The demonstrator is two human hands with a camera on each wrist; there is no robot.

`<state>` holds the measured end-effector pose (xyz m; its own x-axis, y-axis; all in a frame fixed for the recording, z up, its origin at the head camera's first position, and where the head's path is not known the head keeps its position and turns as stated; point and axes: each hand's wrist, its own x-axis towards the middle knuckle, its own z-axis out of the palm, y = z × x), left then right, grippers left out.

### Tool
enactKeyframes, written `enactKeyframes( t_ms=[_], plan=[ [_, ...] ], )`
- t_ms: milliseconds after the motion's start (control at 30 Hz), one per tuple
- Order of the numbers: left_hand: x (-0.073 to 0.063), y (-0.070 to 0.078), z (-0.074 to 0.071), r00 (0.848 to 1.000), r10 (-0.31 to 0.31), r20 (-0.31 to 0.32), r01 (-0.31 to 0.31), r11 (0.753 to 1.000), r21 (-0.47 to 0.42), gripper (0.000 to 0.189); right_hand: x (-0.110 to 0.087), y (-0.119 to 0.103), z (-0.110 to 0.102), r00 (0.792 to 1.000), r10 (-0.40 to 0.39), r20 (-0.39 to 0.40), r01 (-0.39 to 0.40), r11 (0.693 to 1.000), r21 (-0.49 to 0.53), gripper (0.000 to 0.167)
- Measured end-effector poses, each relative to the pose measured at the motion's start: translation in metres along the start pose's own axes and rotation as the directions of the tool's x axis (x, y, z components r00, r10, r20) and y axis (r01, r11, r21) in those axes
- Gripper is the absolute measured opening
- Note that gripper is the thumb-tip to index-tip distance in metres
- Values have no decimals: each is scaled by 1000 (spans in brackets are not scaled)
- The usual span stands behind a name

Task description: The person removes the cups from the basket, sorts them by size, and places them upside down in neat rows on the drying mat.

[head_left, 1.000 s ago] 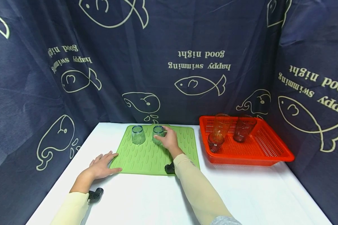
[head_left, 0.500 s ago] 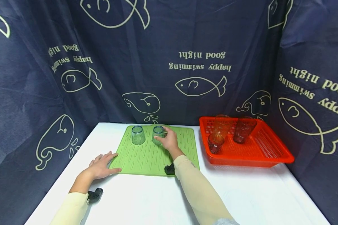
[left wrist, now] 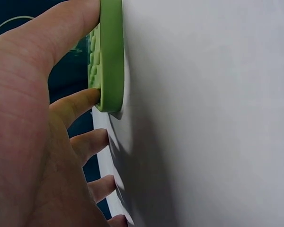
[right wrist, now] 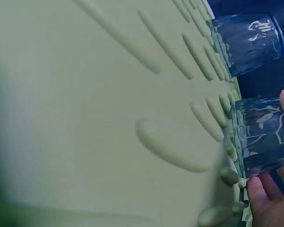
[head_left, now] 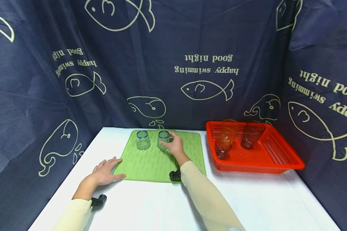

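Note:
My right hand grips a clear bluish drinking glass from its right side, thumb in front and fingers behind. The glass stands on a green ridged drying mat with its narrower end up. To its left, a matching glass stands the same way, a small gap between them. In the right wrist view, fingertips touch the wall of the held glass low down by the mat. My left hand lies spread at the mat's near left corner. Its thumb and index finger touch the mat; the other fingertips are on the table.
On the right stands a red plastic basket. Inside are a tall amber glass, a tall dark reddish glass and a short glass. A white cloth covers the table, and a dark blue curtain hangs behind it.

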<state>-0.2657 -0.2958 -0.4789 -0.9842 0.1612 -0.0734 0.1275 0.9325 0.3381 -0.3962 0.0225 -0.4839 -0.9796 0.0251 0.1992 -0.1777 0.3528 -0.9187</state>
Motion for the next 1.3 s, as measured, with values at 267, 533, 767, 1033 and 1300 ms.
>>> enactKeyframes(
  t_ms=[267,533,767,1033,1300],
  plan=[
    [-1,1,0,1000,1,-7,-1,1000,0,90,-6,2,-4,999,45,2,-45,998,54,73],
    [0,-1,2,1000,-11,-1,11,1000,-3,91,-24,4,-22,999,35,-8,-32,979,202,71],
    [0,1,2,1000,-5,-4,5,1000,-7,91,-40,7,-44,1000,26,-12,-21,950,312,65],
    [1,-1,2,1000,1,-9,-1,1000,9,91,-62,6,-61,1000,-22,-8,23,937,350,60],
    [0,-2,5,999,30,-20,-30,999,22,89,-83,10,-79,998,-56,22,45,935,351,61]
  ],
)
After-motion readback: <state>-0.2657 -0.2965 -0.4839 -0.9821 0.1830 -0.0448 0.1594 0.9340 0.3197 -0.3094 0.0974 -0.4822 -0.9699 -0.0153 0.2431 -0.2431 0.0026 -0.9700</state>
